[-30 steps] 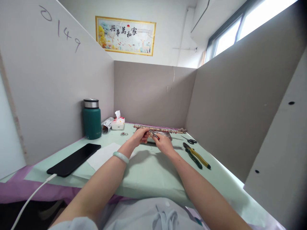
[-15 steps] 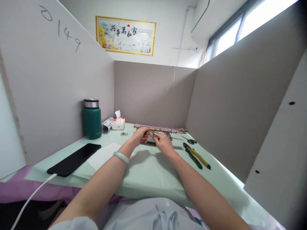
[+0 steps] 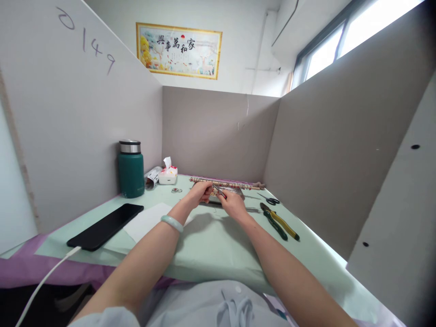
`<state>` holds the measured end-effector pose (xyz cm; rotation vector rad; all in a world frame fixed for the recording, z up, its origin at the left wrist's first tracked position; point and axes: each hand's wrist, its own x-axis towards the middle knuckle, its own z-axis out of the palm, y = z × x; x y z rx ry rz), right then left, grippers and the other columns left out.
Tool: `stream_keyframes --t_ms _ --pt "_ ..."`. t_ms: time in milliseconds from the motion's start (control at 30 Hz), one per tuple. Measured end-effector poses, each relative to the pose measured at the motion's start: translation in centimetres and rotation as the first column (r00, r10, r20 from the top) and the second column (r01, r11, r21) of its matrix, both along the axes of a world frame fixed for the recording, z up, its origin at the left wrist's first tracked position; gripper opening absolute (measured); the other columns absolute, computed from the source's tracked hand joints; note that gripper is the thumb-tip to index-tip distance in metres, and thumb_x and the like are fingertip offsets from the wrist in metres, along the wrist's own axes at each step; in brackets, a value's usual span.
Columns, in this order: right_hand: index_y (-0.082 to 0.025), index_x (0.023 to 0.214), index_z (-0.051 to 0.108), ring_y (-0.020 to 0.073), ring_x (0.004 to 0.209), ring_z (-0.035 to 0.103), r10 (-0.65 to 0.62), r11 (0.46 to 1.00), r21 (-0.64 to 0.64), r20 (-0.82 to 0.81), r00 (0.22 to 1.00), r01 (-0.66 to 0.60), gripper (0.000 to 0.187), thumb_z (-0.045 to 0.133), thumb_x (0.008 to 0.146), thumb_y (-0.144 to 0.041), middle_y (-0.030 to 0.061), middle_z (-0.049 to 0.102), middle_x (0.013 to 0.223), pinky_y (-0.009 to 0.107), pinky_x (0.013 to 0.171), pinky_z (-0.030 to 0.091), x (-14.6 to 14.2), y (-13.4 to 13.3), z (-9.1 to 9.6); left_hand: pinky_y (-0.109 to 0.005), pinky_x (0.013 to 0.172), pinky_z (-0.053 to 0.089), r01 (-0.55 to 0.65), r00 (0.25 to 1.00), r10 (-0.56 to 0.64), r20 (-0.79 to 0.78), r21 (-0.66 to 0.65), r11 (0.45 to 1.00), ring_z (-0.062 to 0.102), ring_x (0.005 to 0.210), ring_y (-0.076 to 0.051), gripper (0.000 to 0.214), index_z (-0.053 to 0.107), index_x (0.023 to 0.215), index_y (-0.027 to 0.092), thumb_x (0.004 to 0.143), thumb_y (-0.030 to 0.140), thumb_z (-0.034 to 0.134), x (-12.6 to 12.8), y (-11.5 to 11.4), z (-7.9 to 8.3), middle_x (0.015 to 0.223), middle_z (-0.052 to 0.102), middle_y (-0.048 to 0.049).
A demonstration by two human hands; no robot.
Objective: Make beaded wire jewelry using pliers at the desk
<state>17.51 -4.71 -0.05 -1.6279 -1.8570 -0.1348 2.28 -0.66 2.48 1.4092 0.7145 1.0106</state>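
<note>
My left hand [image 3: 202,192] is closed in a pinch above the middle of the table; whatever its fingertips hold is too small to make out. My right hand [image 3: 233,202] is wrapped round small pliers [image 3: 218,190], whose slim metal jaws point up and left to the left fingertips. Just behind both hands lies a shallow tray [image 3: 239,192] with small beads or parts, partly covered by the hands. A rod strung with red and pale beads [image 3: 235,184] runs along the back of the tray.
Large green-and-yellow cutting pliers [image 3: 279,222] and black-handled scissors [image 3: 271,200] lie to the right. On the left are a phone [image 3: 105,226] on a cable, white paper [image 3: 146,223], a green bottle [image 3: 131,175], a tissue pack [image 3: 168,175] and small rings [image 3: 176,190]. Grey partitions [image 3: 218,131] enclose the table.
</note>
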Motion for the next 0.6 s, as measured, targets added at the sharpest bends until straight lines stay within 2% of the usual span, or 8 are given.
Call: stream_keyframes --t_ms 300,600 --pt "-0.023 0.087 0.065 0.0163 0.069 0.056 -0.039 0.999 0.016 0.065 0.997 0.038 0.033 0.039 0.091 -0.044 0.0032 0.067 0.078 0.025 0.055 0.025 0.01 -0.02 0.05 -0.023 0.037 0.033 0.000 1.000 -0.001 0.013 0.023 1.000 0.022 0.035 -0.005 0.028 0.035 0.054 0.020 0.077 0.027 0.049 -0.01 0.27 -0.19 0.048 0.026 0.0076" --pt "-0.022 0.089 0.061 0.0162 0.075 0.056 -0.139 0.971 0.219 0.213 0.967 0.092 0.029 0.040 0.093 -0.042 0.0049 0.065 0.087 0.026 0.059 0.027 0.21 -0.27 -0.12 -0.021 0.037 0.030 0.149 0.984 -0.141 0.106 -0.076 0.986 0.019 0.035 -0.004 0.031 0.032 0.056 0.020 0.080 0.027 0.050 -0.25 -0.25 0.41 0.048 0.021 0.0087"
